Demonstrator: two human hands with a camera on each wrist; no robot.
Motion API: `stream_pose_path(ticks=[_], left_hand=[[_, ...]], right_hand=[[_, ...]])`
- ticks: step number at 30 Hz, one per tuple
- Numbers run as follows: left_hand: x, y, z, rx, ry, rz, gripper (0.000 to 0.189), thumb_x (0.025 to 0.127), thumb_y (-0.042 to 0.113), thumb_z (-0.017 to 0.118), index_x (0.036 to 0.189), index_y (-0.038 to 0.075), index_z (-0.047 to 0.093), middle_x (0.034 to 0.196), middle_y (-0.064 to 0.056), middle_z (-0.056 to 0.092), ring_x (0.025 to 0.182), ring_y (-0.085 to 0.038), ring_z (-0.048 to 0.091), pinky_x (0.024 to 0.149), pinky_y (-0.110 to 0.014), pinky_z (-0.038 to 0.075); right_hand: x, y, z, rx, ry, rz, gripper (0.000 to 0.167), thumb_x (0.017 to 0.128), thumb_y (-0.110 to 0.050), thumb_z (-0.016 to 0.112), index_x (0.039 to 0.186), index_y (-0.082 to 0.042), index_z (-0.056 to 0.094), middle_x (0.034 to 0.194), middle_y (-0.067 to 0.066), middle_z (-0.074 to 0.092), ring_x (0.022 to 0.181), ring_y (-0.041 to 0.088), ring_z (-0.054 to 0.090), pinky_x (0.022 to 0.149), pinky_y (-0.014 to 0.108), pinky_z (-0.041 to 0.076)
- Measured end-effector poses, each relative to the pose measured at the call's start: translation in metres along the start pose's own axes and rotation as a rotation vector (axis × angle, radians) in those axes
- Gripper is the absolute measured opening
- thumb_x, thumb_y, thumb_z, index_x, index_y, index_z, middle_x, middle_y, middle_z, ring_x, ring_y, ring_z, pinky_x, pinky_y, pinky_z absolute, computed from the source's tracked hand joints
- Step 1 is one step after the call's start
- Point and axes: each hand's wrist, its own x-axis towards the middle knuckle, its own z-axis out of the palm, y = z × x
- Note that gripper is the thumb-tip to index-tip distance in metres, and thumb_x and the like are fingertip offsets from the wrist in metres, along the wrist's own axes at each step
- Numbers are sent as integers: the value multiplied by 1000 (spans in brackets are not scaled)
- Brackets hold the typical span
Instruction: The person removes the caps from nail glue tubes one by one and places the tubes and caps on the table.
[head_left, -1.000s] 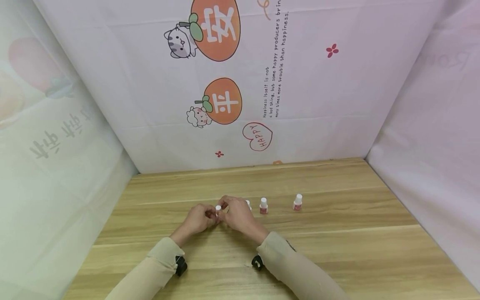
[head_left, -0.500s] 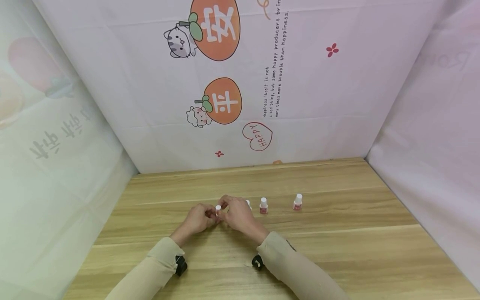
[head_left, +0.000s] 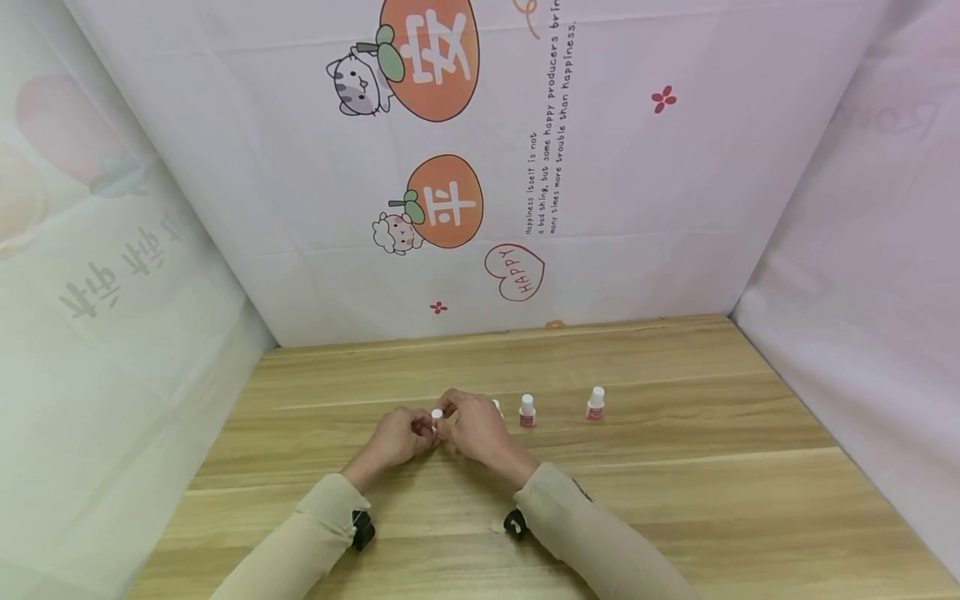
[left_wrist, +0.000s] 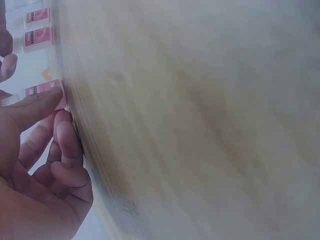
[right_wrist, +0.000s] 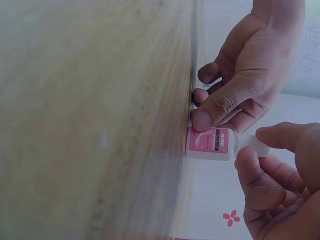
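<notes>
A small nail glue bottle, white with a pink label, stands upright on the wooden table between my two hands. My left hand pinches its lower body; in the right wrist view the thumb lies on the label near the base, and the fingers behind are partly hidden. My right hand holds the white cap at the top between thumb and fingers. The cap sits on the bottle's neck. From the left wrist, the same bottle shows beside the left thumb.
To the right stand similar bottles: one partly hidden behind my right hand, a second beside it, and a third farther right. Printed white cloth walls the table at the back and both sides.
</notes>
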Motion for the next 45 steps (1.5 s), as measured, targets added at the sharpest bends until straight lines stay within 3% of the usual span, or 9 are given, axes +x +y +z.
stream_pose_path(ticks=[6,8,28,38,45], left_hand=[[1,1,-1,-3,-11,-4,9,80,2,73,87,7,73,73,1,67,66,-7,53,60,-20,44],[1,3,-2,-3,-30,-35,10,81,2,74,89,8,74,75,0,68,67,-8,54,61,-21,44],[0,4,-3,-11,-45,-49,11,82,2,74,91,7,74,76,-1,69,68,-8,54,61,-20,45],[0,4,-3,-11,-50,-37,10,83,2,73,91,7,74,76,-2,69,67,-8,54,60,-20,44],[-1,4,-4,-6,-56,-29,10,84,2,72,92,7,74,77,-2,69,67,-8,54,60,-20,45]], right_hand=[[1,0,-1,1,2,-17,11,90,-23,71,99,-17,69,95,1,76,81,17,68,65,23,50],[1,0,-1,6,3,-11,11,90,-23,72,99,-16,69,95,1,76,82,18,69,67,25,51],[0,-1,-1,9,7,4,12,90,-26,73,96,-17,69,92,-2,74,83,19,69,89,41,53],[0,-1,-2,-2,13,-23,10,90,-24,73,96,-16,70,92,-1,75,84,19,70,89,42,54],[1,-2,-2,30,-14,30,11,89,-25,74,96,-17,69,92,-3,74,84,18,68,90,41,52]])
